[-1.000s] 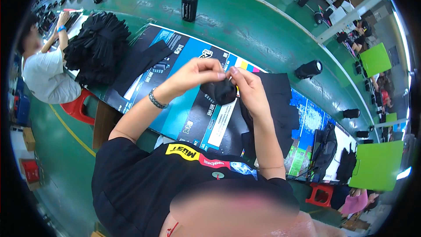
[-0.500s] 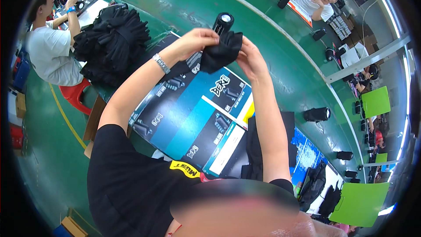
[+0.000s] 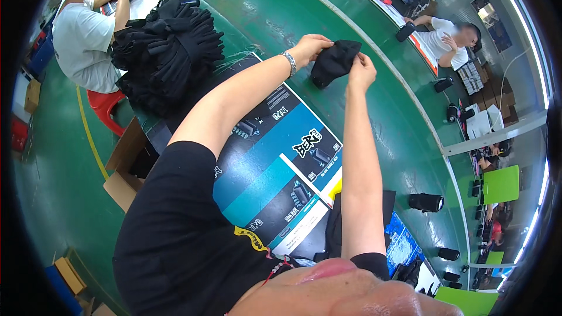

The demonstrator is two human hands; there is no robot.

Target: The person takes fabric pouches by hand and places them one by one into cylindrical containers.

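Both of my hands are stretched out over the green surface, holding a black cloth bag point(image 3: 336, 61) by its upper edge. The fingers of my left hand point(image 3: 311, 48) pinch its left side. On the right side, my right hand point(image 3: 363, 72) grips the cloth between thumb and fingers. The bag is pulled into a rounded shape, as if around something; what is inside cannot be made out. Below and to the left lies a printed blue and black cardboard sheet point(image 3: 257, 167). A big heap of black cloth bags point(image 3: 167, 52) sits further left.
Several black cylindrical speakers point(image 3: 426, 202) stand or lie along the green belt at right. A co-worker point(image 3: 88, 35) sits on a red stool point(image 3: 105, 108) at left; another person point(image 3: 449, 41) sits across. An open cardboard box point(image 3: 126, 164) is by my left elbow.
My hands and the bag have moved right. The black cylindrical speaker that stood behind the bag no longer shows separately. My view has also shifted.
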